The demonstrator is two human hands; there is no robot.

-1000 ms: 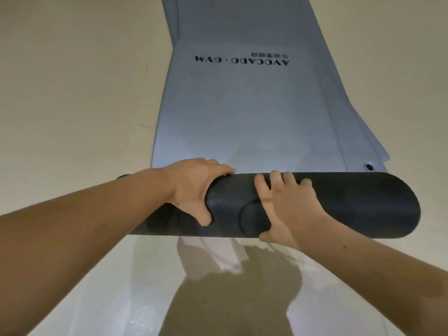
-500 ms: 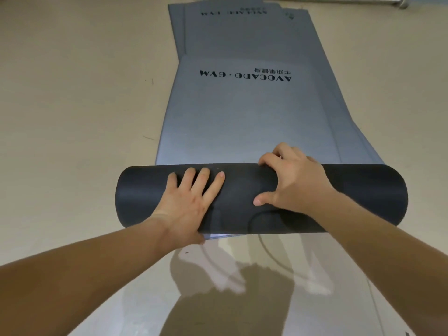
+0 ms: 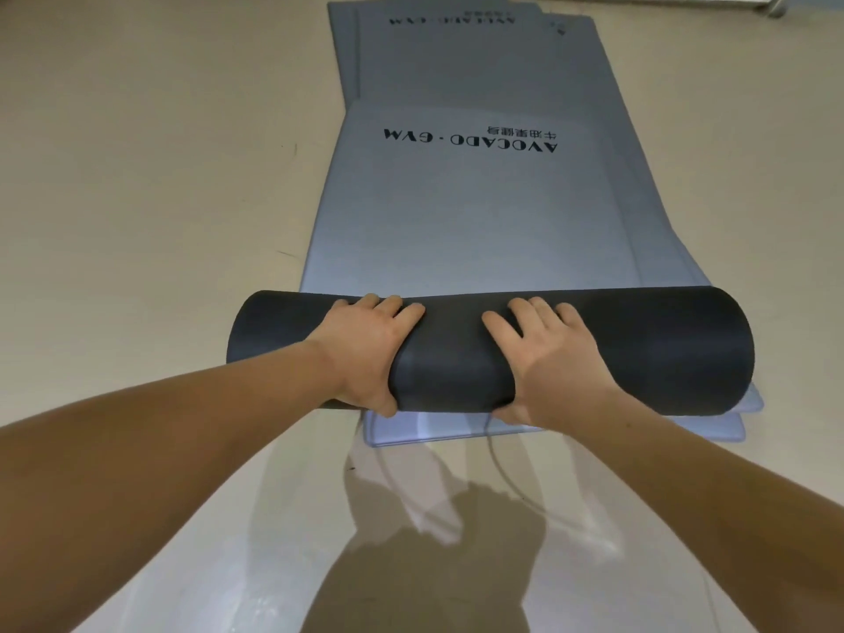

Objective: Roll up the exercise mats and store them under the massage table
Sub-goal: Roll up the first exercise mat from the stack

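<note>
A grey exercise mat point(image 3: 456, 212) printed "AVOCADO·GYM" lies flat on the floor, its near end wound into a thick black roll point(image 3: 639, 349) lying crosswise. My left hand point(image 3: 365, 349) clasps the roll left of centre, fingers over the top, thumb at the near side. My right hand point(image 3: 548, 358) clasps it the same way just right of centre. More grey mats point(image 3: 456, 57) lie flat beneath and beyond the top one, with their near edges point(image 3: 685, 427) showing under the roll.
Beige glossy floor point(image 3: 137, 175) spreads on both sides of the mats. A metal bar point(image 3: 685, 0) runs along the floor at the far top right. My shadow falls on the floor in front of me.
The roll has moved forward along the mat and grown thicker. Both hands have shifted from pressing on its top to clasping it with thumbs at the near side.
</note>
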